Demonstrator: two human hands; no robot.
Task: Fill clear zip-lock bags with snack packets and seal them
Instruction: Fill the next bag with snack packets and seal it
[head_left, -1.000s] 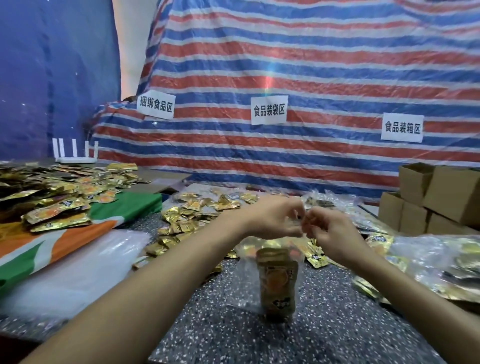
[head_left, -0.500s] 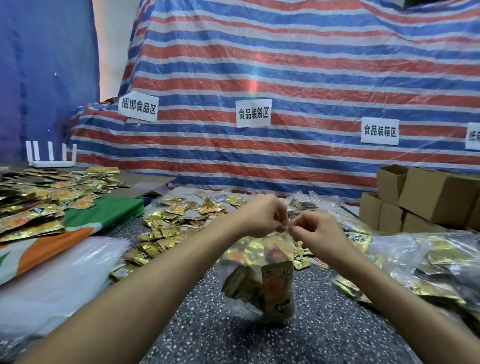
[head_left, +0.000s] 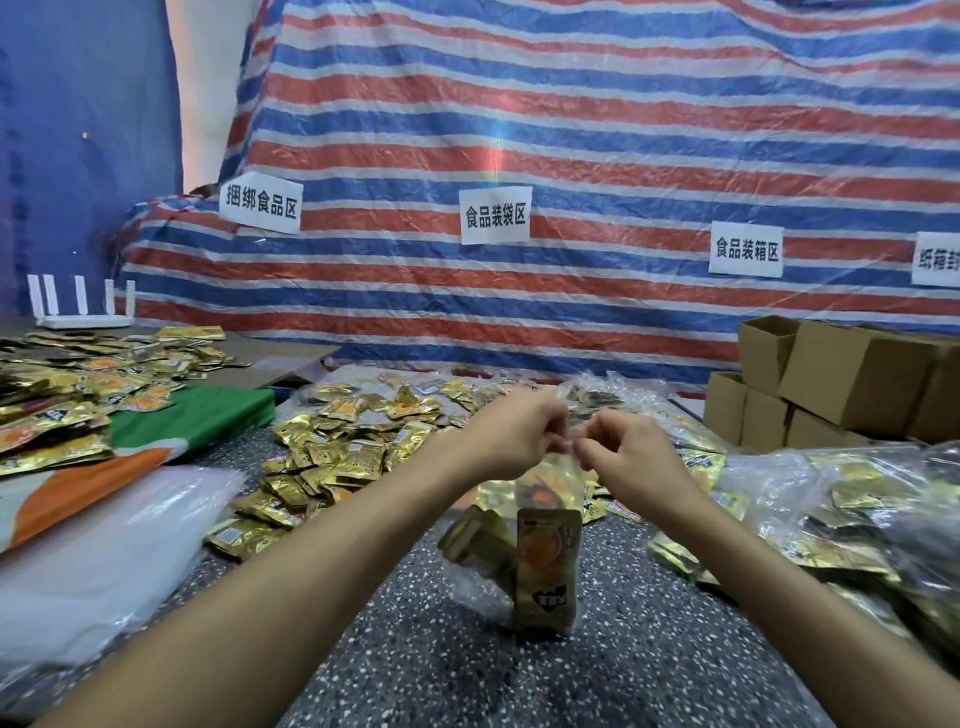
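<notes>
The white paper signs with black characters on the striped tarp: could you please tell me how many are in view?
4: the left sign, the centre sign, the right sign, and a fourth sign cut off by the right edge. More may lie beyond the frame.

Fourth white paper sign (head_left: 937, 259): cut off by the right edge.
Clear zip-lock bag's top (head_left: 563, 451): hidden between both grips.
Gold packets' print (head_left: 332, 457): too small.
</notes>
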